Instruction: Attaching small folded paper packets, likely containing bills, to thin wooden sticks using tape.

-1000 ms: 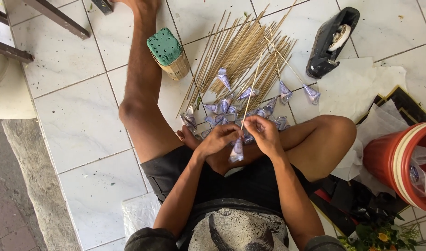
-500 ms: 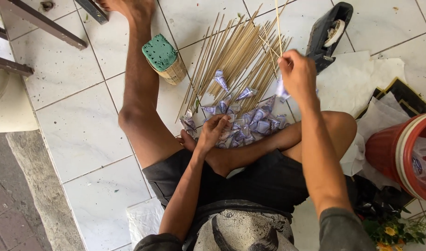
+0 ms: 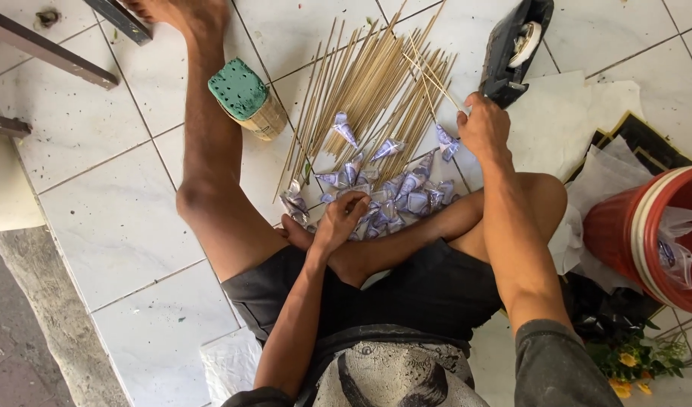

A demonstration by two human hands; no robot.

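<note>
Looking down through the head camera, I see my right hand [image 3: 483,126] stretched toward one o'clock, its fingers pinched narrow around a thin bamboo stick [image 3: 435,75] at the right edge of the stick pile [image 3: 372,87]. The sticks are pale, straight and dry-looking, fanned out toward twelve o'clock over glossy white floor tiles [image 3: 97,218] with dark grout lines. My left hand [image 3: 340,220] rests at the centre, fingers curled down and touching the heap of small folded paper cones [image 3: 395,192], silvery blue and crinkled, lying just beside my crossed shin; whether those fingers actually hold one I cannot tell.

At eleven o'clock a squat cylinder [image 3: 248,98] with a green, dimpled foam top and a woven tan side lies tilted against my outstretched leg. At one o'clock a black tape dispenser [image 3: 512,49] with a white roll sits just beyond my right hand. White sheets of paper [image 3: 579,120] spread toward three o'clock, overlapping something black with a gold border. A red plastic bucket [image 3: 625,234] with a clear bag inside stands at four o'clock, and yellow flowers [image 3: 629,360] show at five o'clock.

Open tile lies from eight to ten o'clock; dark furniture legs [image 3: 52,49] cross the corner at ten to eleven o'clock.
</note>
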